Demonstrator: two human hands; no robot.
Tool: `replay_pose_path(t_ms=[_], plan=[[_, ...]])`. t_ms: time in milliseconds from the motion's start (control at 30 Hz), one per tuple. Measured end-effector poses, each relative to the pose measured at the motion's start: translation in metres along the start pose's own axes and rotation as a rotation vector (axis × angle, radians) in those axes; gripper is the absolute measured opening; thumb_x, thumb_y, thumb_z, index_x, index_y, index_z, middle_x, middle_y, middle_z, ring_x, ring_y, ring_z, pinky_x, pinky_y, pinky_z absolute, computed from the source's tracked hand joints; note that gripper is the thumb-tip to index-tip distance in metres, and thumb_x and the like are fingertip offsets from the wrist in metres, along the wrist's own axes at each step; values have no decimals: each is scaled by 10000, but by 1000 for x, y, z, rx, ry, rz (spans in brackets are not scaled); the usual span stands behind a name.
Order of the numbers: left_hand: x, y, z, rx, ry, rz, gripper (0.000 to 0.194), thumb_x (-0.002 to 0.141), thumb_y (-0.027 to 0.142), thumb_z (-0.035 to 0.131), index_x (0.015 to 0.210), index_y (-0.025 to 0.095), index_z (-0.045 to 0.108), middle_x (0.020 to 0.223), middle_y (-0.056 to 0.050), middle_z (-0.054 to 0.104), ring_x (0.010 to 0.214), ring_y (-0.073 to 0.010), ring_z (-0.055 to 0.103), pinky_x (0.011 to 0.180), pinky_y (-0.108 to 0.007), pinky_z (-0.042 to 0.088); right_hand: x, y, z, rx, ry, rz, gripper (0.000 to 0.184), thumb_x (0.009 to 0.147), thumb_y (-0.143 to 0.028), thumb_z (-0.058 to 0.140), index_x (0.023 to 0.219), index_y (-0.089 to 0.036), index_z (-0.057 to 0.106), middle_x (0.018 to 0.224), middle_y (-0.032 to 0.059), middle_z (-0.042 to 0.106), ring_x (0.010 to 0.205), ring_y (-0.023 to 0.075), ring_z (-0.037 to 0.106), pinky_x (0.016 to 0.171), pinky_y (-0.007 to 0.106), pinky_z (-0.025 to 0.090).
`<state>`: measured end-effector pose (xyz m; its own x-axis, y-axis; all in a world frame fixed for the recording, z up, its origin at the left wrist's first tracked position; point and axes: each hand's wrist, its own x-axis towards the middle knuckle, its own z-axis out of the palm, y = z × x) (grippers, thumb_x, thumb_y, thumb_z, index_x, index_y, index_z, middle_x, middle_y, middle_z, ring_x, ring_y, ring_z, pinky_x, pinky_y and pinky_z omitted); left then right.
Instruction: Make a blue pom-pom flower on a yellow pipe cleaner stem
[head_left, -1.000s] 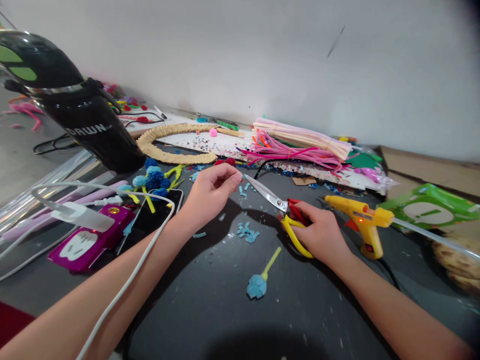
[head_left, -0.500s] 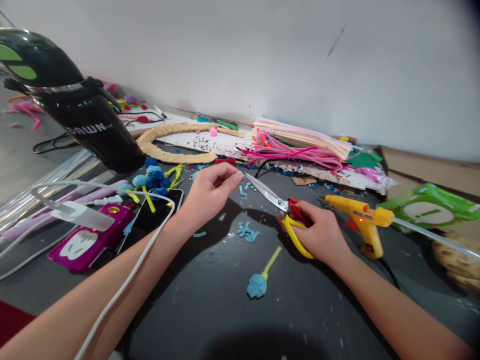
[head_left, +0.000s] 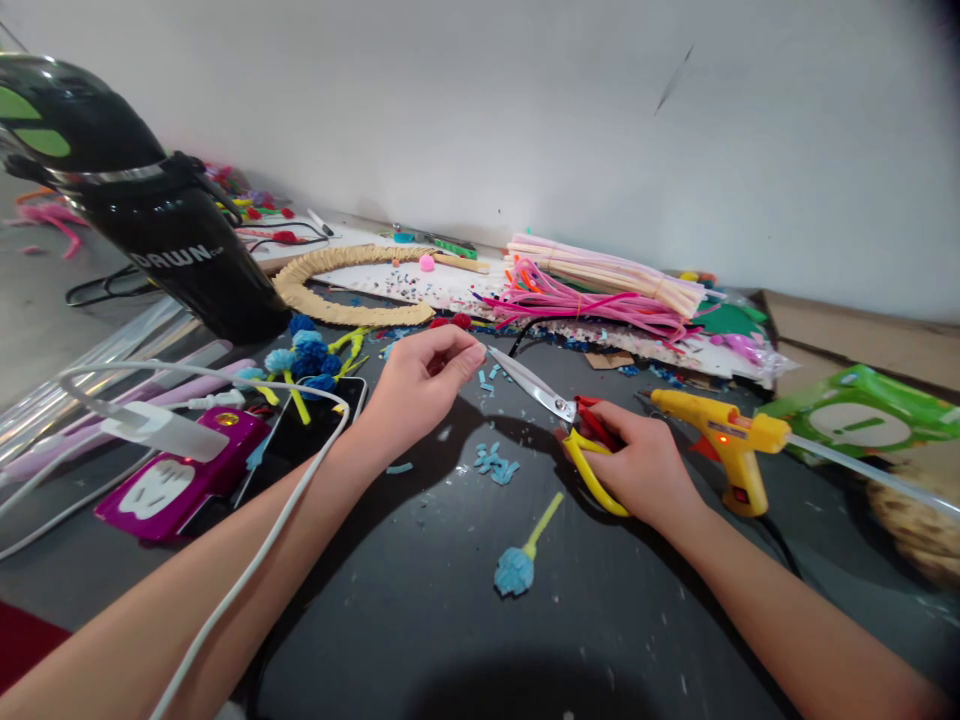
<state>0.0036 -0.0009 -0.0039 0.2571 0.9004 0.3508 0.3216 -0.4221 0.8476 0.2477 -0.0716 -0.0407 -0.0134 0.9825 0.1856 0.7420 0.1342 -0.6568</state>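
My right hand (head_left: 641,460) is wrapped round the yellow and red handles of a pair of scissors (head_left: 541,388). The blades are together and their tip points at the fingertips of my left hand (head_left: 427,375). Thumb and forefinger of that hand are pinched; whatever lies between them is too small to make out. Below the hands, small light-blue strips (head_left: 495,464) lie in a loose pile on the dark table. Nearer to me rests a light-blue flower (head_left: 514,571) with a yellow-green pipe-cleaner stem.
A yellow glue gun (head_left: 724,430) with a lit red light stands at right, beside a green packet (head_left: 862,410). At left are a black bottle (head_left: 187,240), a purple power strip (head_left: 180,475) and blue flowers (head_left: 311,355). Pipe-cleaner bundles (head_left: 600,285) lie at the back. A white cable crosses my left forearm.
Almost nothing differs. The scissor tip has shifted very slightly left, closer to my left fingertips.
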Motion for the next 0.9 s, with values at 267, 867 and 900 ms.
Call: replay_pose_path(t_ms=[267,867,900], plan=[[2,0,0,6,0,1,179,871,287,592,770,145,633,640,10,552,598,-95,472,548,-221,372,1,2,-1,-8,-11,-3,203,715,-280,644,877,-171,698,644,-23,590,616,141,531,581,225,404],[0,0,0,20,4,9,185,868,305,582,767,156,627,641,0,559,601,-106,477,543,-228,376,-1,0,0,-11,4,-4,223,746,-373,654,829,-167,669,636,-13,593,589,131,524,541,213,398],[0,0,0,20,5,8,183,867,302,583,767,156,627,640,1,558,599,-105,475,544,-228,376,-1,0,0,-10,4,-3,223,744,-372,656,834,-168,670,638,-15,594,590,129,526,541,211,398]])
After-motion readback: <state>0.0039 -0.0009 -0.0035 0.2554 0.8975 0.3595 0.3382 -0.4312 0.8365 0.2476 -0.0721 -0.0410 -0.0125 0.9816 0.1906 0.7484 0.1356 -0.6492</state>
